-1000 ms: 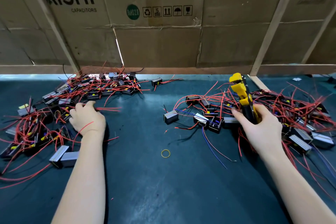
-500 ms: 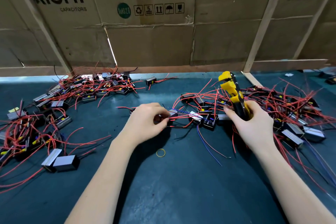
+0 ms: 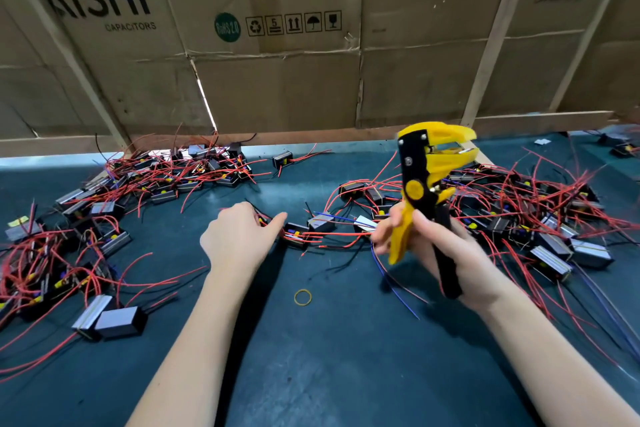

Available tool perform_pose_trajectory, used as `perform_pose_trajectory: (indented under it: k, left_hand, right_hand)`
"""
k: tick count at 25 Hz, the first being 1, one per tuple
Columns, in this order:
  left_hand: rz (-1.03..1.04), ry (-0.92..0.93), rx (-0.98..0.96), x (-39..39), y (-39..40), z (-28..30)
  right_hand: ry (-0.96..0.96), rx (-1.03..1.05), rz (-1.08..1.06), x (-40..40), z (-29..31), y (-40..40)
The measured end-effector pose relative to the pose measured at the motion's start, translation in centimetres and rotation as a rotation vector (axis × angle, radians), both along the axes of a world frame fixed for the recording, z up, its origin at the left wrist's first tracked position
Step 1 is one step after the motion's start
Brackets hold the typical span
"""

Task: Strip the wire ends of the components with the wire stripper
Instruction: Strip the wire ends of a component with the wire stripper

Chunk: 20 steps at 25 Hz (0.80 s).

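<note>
- A person's right hand grips the handles of a yellow-and-black wire stripper, holding it upright above the dark green table, its head open at the top and pointing right.
- The left hand reaches over the table's middle, fingers curled around red wires beside a small black component; the pinch itself is partly hidden behind the hand.
- That component lies just right of the left fingertips and left of the stripper, among loose components trailing red, blue and black leads.
- Compared with half a second earlier, the stripper has been lifted clear of the right-hand pile and turned upright; the left hand sits in much the same spot.
- A larger heap lies at left, a yellow rubber band near the middle, cardboard boxes behind.
</note>
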<state>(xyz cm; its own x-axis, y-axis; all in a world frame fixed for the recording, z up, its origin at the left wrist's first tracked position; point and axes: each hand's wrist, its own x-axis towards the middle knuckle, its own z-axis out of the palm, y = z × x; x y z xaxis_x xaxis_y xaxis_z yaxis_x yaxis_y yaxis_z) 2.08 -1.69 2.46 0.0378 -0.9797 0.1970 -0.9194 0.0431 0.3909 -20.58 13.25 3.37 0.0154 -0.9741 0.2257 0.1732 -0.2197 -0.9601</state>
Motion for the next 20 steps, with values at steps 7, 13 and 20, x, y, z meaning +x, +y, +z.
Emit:
perform_pose_trajectory:
  k: [7,13,20]
  left_hand:
    - [-0.122,0.541,0.063,1.2,-0.9,0.4]
    - [-0.071,0.565,0.070,2.2,-1.5,0.1]
    - [-0.025,0.195,-0.374,2.7,-1.8,0.1]
  right_hand:
    - [-0.031,0.304,0.028,2.0,-2.8,-2.8]
    - [-0.256,0.228,-0.395,-1.4,-2.0,-4.1]
    - [-0.037,0.206,-0.519,-3.6,-2.1,-3.3]
